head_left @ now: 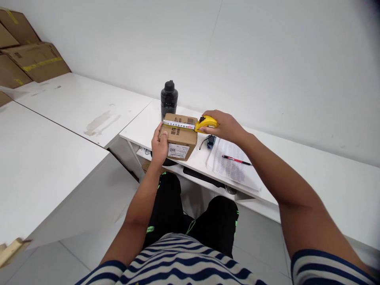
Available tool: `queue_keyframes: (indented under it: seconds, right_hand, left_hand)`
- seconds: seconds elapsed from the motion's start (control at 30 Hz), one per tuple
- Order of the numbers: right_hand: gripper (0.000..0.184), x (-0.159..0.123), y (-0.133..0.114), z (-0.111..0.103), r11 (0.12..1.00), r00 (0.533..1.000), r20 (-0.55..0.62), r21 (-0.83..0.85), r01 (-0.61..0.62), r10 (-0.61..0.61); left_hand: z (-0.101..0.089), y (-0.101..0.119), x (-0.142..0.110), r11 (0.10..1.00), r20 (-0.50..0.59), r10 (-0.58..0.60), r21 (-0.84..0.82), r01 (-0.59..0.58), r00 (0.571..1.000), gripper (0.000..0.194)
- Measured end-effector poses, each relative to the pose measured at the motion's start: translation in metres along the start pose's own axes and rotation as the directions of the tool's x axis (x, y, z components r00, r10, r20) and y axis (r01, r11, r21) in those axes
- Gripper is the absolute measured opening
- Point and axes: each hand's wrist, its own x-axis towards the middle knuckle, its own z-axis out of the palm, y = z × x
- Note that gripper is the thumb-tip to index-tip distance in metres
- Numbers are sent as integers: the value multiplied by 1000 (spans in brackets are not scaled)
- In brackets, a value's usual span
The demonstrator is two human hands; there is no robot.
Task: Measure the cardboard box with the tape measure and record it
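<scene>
A small brown cardboard box with dark print on top and a white label on its front face stands near the front edge of the white desk. My left hand grips its left side, thumb on the top face. In my right hand is a yellow tape measure, held at the box's right edge. Its blade is drawn out across the box top, with the numbers facing up. The blade's far end lies at the left edge, close to my left fingers.
Behind the box stands a black bottle. To the right lie a small dark object with a cord and printed papers with a red and black pen on them. Large cartons are stacked at the far left against the wall.
</scene>
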Motion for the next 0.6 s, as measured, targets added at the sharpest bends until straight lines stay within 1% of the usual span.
queue_keyframes:
  seconds: [0.13,0.23,0.37,0.43,0.6]
  right_hand:
    - [45,-5,0,0,1000,1000,-5,-5,-8,8]
    - [43,-14,3,-1,999,1000,4,-34,-28,28]
    - [41,-26,7,-1,996,997,-43,-45,-72,70]
    - [43,-27,6,1,995,995,-58,-56,-81,78]
    - [48,-18,3,5,996,998,-36,-70,-49,46]
  left_hand:
    - [-1,-1,3,1000,14,-5,4,4,1000,50]
    - [-2,-3,5,1000,24,5,11,-5,1000,50]
    - [-1,-8,7,999,33,47,9,-47,998,49]
    - [0,-10,9,998,32,56,-3,-56,998,50]
    - [2,-12,12,999,42,41,3,-41,998,53]
